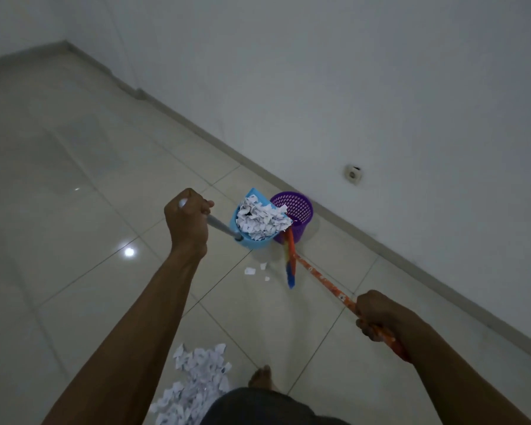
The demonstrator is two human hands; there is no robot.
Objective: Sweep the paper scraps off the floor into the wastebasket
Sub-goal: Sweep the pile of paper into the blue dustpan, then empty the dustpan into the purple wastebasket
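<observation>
My left hand (187, 222) grips the grey handle of a blue dustpan (252, 242) heaped with white paper scraps (262, 220). The pan is raised and its front edge leans against the rim of the purple mesh wastebasket (298, 210) by the wall. My right hand (377, 314) grips the orange handle of a broom (319, 280); its multicoloured bristles (289, 262) hang just below the pan, beside the basket. A few loose scraps (253, 270) lie on the tiles under the pan. A bigger pile of scraps (193, 384) lies at the bottom, near my foot.
The floor is glossy pale tile (74, 194). A white wall with a grey skirting runs diagonally behind the basket, with a socket (353, 174) low on it. My bare foot (262, 377) stands near the bottom centre.
</observation>
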